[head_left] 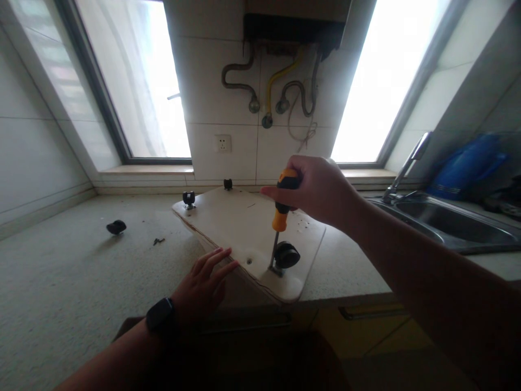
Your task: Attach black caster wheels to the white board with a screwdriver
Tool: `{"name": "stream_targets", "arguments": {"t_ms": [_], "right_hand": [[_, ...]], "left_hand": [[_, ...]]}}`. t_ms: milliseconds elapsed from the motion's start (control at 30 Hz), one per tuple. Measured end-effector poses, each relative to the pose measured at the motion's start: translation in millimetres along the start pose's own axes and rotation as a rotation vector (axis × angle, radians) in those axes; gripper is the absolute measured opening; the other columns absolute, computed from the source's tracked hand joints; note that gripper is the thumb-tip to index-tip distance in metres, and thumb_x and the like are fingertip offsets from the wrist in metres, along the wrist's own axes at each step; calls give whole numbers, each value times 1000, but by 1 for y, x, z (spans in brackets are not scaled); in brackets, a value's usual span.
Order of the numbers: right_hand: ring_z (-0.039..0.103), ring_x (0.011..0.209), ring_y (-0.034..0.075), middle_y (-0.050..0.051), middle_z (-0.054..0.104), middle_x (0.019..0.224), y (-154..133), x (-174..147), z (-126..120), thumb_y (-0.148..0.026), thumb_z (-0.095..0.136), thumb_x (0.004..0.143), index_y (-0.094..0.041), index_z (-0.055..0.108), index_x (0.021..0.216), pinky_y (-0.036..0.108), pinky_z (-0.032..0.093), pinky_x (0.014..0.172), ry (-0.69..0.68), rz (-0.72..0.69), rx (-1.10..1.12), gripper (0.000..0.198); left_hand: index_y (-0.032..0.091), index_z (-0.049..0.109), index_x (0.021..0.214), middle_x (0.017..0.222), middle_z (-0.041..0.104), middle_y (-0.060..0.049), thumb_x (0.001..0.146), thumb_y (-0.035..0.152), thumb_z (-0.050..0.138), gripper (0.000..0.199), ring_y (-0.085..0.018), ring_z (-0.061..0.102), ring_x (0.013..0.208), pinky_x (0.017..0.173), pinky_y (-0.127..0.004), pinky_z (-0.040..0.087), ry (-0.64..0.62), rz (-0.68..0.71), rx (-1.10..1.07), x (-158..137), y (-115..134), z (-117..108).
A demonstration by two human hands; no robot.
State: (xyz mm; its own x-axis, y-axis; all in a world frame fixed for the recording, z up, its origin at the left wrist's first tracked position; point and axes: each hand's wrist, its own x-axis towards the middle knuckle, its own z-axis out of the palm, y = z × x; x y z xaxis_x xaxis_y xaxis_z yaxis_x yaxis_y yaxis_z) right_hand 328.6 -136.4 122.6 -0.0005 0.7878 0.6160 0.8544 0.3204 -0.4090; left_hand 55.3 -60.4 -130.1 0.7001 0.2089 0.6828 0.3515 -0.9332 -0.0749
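My right hand (313,187) is wrapped round the yellow and black handle of a screwdriver (280,220). The shaft points down, its tip at the mounting plate of a black caster wheel (287,254) near the front corner of a white board (240,222). On the board's near left edge rests my left hand (205,277), fingers stretched out, a dark watch on the wrist. Two more casters stand on the board, one at the left corner (188,198) and one at the back (228,184). A small hole (249,262) shows near my left fingertips.
A loose caster (116,227) and several small dark bits, perhaps screws (158,241), lie on the speckled counter (101,282) to the left. On the right are a metal sink (459,217), a faucet (409,163) and a blue object (468,165). Pipes (240,86) hang on the back wall.
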Motion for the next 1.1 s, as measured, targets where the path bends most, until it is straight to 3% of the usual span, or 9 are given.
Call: {"name": "stream_targets", "arguments": {"t_ms": [100, 167, 300, 433, 533, 633, 800, 933, 1100], "right_hand": [[54, 63, 16, 2, 63, 74, -2, -2, 4, -56, 73, 85, -21, 56, 90, 32, 41, 56, -51, -39, -7, 39], [64, 81, 18, 7, 69, 108, 4, 1, 3, -44, 65, 93, -23, 54, 118, 33, 51, 68, -230, -76, 232, 33], [64, 119, 22, 7, 46, 155, 20, 9, -8, -23, 65, 90, -30, 49, 135, 37, 57, 92, -633, -88, 716, 48], [69, 97, 23, 6, 70, 115, 18, 12, -16, -34, 79, 81, -25, 63, 117, 37, 58, 79, -541, -73, 565, 41], [59, 68, 18, 1, 64, 77, 6, 7, -9, -48, 87, 73, -21, 62, 88, 33, 46, 58, -214, -59, 152, 39], [49, 62, 16, 0, 57, 69, -2, 0, 2, -53, 82, 76, -22, 52, 82, 32, 38, 56, -11, -72, -96, 44], [66, 87, 20, 5, 66, 105, 9, 4, 5, -35, 65, 93, -25, 51, 123, 37, 55, 76, -326, -131, 374, 35], [65, 121, 25, 10, 63, 133, 20, 13, -12, -16, 72, 83, -26, 52, 133, 43, 57, 98, -671, -85, 745, 54], [72, 106, 25, 6, 74, 111, 18, 15, -19, -18, 80, 76, -24, 62, 118, 42, 61, 91, -603, -4, 678, 46]], "left_hand": [[21, 46, 151, 155, 44, -17, 92, 3, 54, 62, -34, 42, 143, 110, -55, 51, -5, -13, -4, 0, 0, -1], [22, 45, 151, 156, 44, -16, 92, 4, 54, 62, -35, 41, 144, 110, -56, 51, -11, -25, -12, 0, 0, -1], [22, 46, 151, 156, 44, -16, 91, 5, 55, 64, -35, 41, 144, 110, -57, 51, -8, -16, -12, -1, -2, 1], [23, 47, 150, 155, 45, -15, 89, 4, 55, 64, -34, 42, 144, 110, -55, 51, 0, -24, -13, -2, -2, 2], [21, 48, 149, 155, 45, -16, 88, 3, 55, 64, -34, 41, 144, 111, -54, 50, 0, -21, -7, -1, -1, 0], [20, 48, 148, 154, 45, -17, 88, 2, 55, 63, -34, 41, 144, 111, -54, 50, 2, -8, 3, 1, 1, -2], [20, 49, 147, 153, 46, -17, 89, 3, 54, 61, -34, 42, 142, 109, -55, 51, 6, -3, 12, 2, 1, -2], [21, 49, 148, 152, 48, -16, 89, 3, 54, 62, -34, 44, 142, 108, -55, 52, 8, -19, 10, 2, 2, -2], [19, 50, 147, 152, 47, -17, 88, 3, 55, 61, -34, 43, 142, 109, -53, 52, 5, -10, 2, 2, 2, -4]]}}
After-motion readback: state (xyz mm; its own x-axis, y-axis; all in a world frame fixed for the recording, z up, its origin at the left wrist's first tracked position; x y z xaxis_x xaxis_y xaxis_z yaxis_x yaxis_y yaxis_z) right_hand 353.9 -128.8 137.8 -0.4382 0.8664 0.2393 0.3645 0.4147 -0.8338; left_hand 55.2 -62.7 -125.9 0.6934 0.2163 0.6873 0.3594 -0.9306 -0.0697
